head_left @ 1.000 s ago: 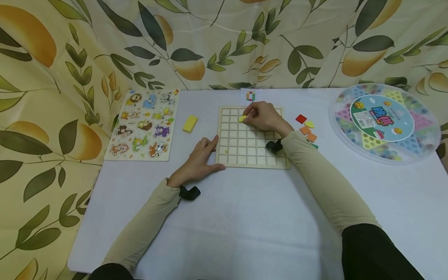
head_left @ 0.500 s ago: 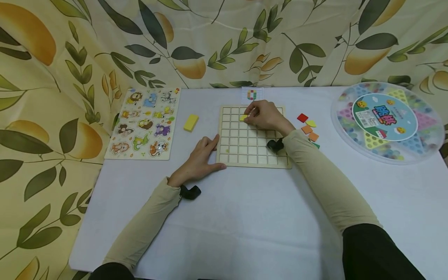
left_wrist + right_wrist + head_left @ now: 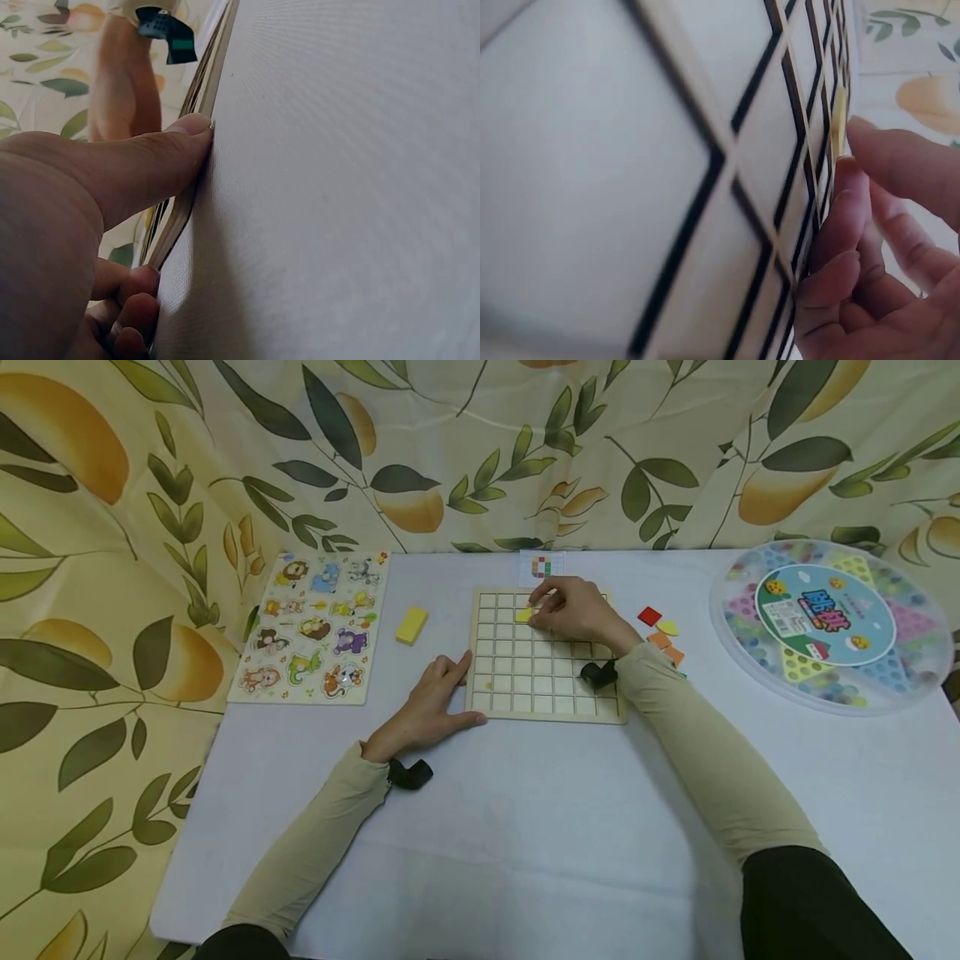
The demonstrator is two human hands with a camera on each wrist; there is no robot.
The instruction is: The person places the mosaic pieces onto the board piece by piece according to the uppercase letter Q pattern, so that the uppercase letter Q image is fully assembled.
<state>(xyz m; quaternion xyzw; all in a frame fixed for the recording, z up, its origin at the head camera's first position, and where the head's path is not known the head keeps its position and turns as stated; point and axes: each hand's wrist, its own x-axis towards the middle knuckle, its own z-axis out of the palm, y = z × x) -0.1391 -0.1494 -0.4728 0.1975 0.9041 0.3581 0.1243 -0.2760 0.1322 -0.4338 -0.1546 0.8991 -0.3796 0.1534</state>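
Note:
A yellow tile [image 3: 522, 615] lies at the upper left of the wooden grid board [image 3: 522, 681], within the second row of squares. My right hand [image 3: 573, 610] pinches this tile between thumb and fingertips, close over the grid. In the right wrist view the tile [image 3: 840, 120] appears edge-on beside the thumb tip, with the other fingers bent against the board. My left hand [image 3: 427, 706] touches the board's near left corner, thumb stretched along the front edge and index finger at the left side. The left wrist view has the thumb [image 3: 161, 161] against the board's rim.
Right of the board lie a red tile [image 3: 649, 616], another yellow piece [image 3: 667, 627] and orange tiles [image 3: 675, 656]. A pattern card [image 3: 542, 566] stands behind it. To the left are a yellow block [image 3: 411, 625] and an animal puzzle [image 3: 307, 627]. A round game box [image 3: 825, 677] sits far right.
The right hand makes only a slight shift over the same squares, still with the yellow tile at its fingertips. The left hand stays at the board's corner.

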